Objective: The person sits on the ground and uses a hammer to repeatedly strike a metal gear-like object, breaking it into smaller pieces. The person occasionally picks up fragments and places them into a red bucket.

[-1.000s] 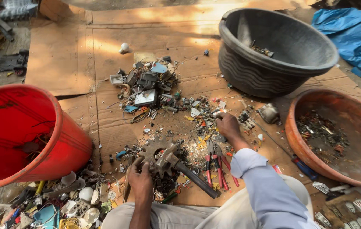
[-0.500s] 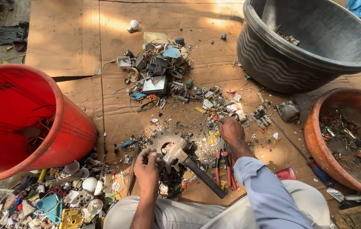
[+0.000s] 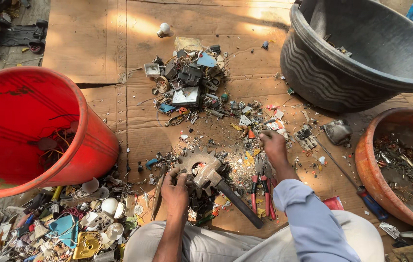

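1. A flattened brown cardboard sheet point(image 3: 95, 43) covers the ground and carries everything else.
2. A large dark grey plastic tub with wavy ribbing point(image 3: 332, 77) stands at the upper right, a few scraps inside it.
3. A red plastic bucket with worn green patches point(image 3: 90, 145) lies tilted at the left, its mouth towards the camera, with wires and small parts inside.
4. A rust-orange round basin point(image 3: 366, 165) sits at the right edge, holding dark debris.
5. A heap of mixed white, yellow and blue plastic scrap point(image 3: 65, 223) lies at the lower left, below the bucket.
6. A pile of dark electronic parts and wires point(image 3: 187, 82) lies in the upper middle of the cardboard, with a small white bulb point(image 3: 163, 29) well apart above it.
7. A heavy hammer with a rusty metal head and dark handle point(image 3: 216, 182) rests across a toothed grey metal gear point(image 3: 196, 157), the handle running down to the right.
8. The left hand point(image 3: 176, 187) rests on the hammer head beside the gear, fingers curled about it in a closed grasp.
9. The right hand point(image 3: 273, 145), in a pale blue sleeve, reaches into small colourful fragments point(image 3: 250, 123) scattered on the cardboard; its fingertips are pinched together, though I cannot tell what they hold.
10. Red-handled pliers point(image 3: 263, 187) lie just beside the right wrist.
11. A blue-handled screwdriver point(image 3: 361, 191) lies near the basin.
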